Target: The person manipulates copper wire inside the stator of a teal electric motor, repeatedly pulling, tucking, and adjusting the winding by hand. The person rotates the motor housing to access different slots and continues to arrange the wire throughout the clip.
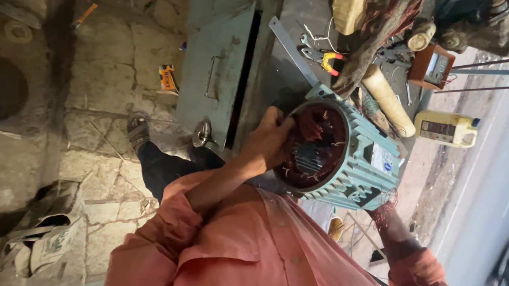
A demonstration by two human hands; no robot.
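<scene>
My left hand grips the front rim of the teal finned motor housing, fingers curled over the edge and into the open mouth, where dark reddish copper windings line the bore. My right hand is behind the housing, under its far side; only the forearm in its rolled orange sleeve shows, so I cannot tell how that hand is closed. The housing sits tilted at the edge of the grey metal table, mouth toward me. Farther along the table lie pliers with red and yellow handles, a cream cylinder and a small brown meter. A yellow plastic can lies just past the housing. My sandalled foot rests on the cracked stone floor.
</scene>
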